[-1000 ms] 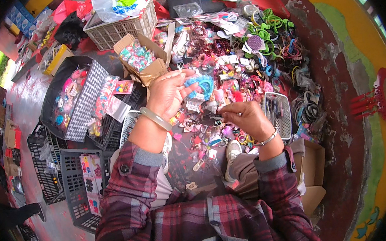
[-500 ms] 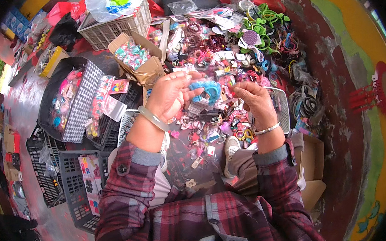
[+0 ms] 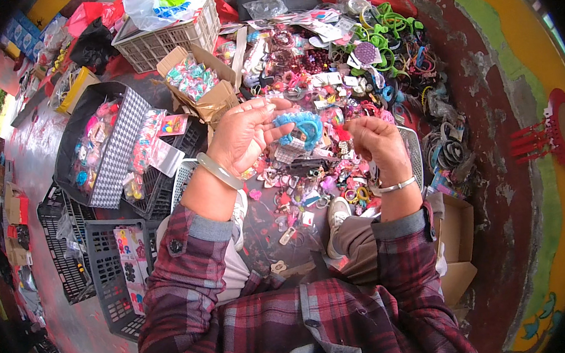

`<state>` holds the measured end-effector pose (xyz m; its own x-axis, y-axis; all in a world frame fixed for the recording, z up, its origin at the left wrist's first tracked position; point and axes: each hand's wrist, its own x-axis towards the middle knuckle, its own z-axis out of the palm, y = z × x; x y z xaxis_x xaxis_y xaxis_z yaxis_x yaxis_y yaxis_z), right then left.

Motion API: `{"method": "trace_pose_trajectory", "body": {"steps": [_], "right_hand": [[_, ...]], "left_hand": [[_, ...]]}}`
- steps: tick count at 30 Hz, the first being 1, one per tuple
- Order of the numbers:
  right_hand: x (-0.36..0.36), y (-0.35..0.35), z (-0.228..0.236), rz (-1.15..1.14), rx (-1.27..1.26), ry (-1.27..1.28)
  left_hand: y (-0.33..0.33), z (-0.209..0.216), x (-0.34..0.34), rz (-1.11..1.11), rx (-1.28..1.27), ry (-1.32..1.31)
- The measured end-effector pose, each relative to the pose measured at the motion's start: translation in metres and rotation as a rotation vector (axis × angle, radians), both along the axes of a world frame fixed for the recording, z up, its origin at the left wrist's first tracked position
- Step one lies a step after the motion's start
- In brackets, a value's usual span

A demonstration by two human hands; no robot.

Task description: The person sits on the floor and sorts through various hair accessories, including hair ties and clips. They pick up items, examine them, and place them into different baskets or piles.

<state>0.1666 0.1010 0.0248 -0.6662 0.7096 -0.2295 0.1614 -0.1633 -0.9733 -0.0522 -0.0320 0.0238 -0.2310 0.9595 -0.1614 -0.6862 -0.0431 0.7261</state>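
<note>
My left hand (image 3: 242, 136), a pale bangle at its wrist, is raised over a heap of small hair accessories (image 3: 309, 174). Its thumb and fingers grip a frilly light-blue hair tie (image 3: 306, 128), which seems to be in clear plastic. To the right of it, a short gap away, is my right hand (image 3: 379, 144), with a silver bangle. Its thumb and forefinger are pinched together; whatever is between them is too small to make out. Pink, red and white pieces lie below both hands.
At the upper left stand a cardboard box (image 3: 223, 77) of wrapped pieces, a beige plastic crate (image 3: 170, 42) and a black-lined houndstooth box (image 3: 117, 150). A grey crate (image 3: 113, 279) is beside my left arm. Green headbands (image 3: 385, 40) lie at the heap's far right; an open carton (image 3: 457, 238) is by my right elbow.
My right hand has shifted a little to the right, widening the gap to the blue hair tie. The left hand stays nearly in place, still gripping it.
</note>
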Motion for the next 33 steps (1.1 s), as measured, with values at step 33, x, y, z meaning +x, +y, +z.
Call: {"method": "trace_pose_trajectory", "body": {"steps": [33], "right_hand": [[-0.005,-0.007,-0.011,-0.079,-0.067,-0.034]], "left_hand": [[-0.005,0.004,-0.027,0.117,0.136,-0.129]]}}
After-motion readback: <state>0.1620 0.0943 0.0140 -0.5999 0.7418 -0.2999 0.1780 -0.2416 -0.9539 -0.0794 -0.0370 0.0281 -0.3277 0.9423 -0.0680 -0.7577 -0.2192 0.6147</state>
